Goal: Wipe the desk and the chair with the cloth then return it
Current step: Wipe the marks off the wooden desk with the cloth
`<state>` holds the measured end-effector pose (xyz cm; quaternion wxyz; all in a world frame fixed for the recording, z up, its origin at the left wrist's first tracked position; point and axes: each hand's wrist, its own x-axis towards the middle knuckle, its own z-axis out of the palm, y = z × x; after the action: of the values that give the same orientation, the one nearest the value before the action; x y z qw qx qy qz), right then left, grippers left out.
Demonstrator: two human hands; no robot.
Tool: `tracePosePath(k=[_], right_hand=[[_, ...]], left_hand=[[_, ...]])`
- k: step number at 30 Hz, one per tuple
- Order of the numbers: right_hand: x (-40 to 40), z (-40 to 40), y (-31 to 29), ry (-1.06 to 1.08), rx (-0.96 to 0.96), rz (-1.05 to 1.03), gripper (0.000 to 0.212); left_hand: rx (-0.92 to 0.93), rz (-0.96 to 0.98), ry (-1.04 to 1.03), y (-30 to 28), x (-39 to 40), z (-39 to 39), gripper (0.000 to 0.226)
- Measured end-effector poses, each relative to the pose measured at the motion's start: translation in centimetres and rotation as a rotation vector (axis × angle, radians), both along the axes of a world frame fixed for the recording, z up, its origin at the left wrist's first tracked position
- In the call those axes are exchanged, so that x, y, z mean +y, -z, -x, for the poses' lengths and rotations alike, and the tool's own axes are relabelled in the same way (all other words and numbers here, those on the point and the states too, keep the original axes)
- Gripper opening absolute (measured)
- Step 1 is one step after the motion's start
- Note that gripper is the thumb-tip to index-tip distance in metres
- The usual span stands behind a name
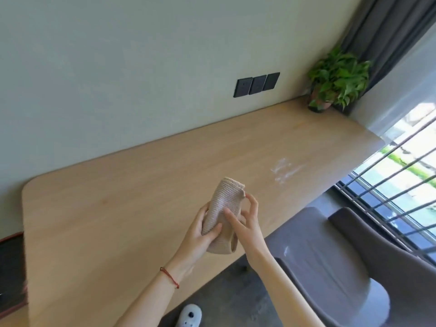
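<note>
A beige ribbed cloth (223,208) is held folded above the light wooden desk (132,197), near its front edge. My left hand (200,234) grips the cloth from the left, thumb across its lower part. My right hand (245,223) holds it from the right, fingers on its front and upper edge. A white powdery smear (284,169) lies on the desk to the right of the cloth. The grey upholstered chair (330,267) stands at the lower right, with a small white streak (286,250) on its seat.
A potted green plant (337,81) sits at the desk's far right corner by a grey curtain (389,31). Three dark wall sockets (257,84) are above the desk. A barred window (401,185) is on the right. A dark red-rimmed object (11,267) lies at the left edge. A white shoe (190,315) shows below.
</note>
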<state>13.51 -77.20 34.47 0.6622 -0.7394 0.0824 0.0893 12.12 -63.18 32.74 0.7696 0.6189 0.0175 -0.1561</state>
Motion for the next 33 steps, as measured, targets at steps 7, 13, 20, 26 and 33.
tracePosePath(k=[7,13,20,26,33], right_hand=[[-7.7,-8.6,3.9,-0.020,-0.133,0.321,0.055],[-15.2,-14.8,7.3,-0.251,-0.121,0.639,0.065],[-19.4,-15.5,12.6,-0.587,-0.314,1.052,0.053],[-21.1,-14.3,16.0,-0.706,-0.436,1.074,0.053],[-25.4,-18.0,16.6,-0.748,-0.497,1.088,0.062]], left_hand=[[0.130,-0.186,0.021,5.2,-7.5,-7.9,0.037],[0.193,-0.446,0.167,8.6,-15.0,-12.0,0.022],[-0.126,-1.049,-0.047,12.4,-19.0,-13.4,0.047],[-0.151,-1.159,-0.167,14.8,-20.7,-14.2,0.053],[-0.210,-1.410,-0.155,15.4,-22.0,-14.9,0.059]])
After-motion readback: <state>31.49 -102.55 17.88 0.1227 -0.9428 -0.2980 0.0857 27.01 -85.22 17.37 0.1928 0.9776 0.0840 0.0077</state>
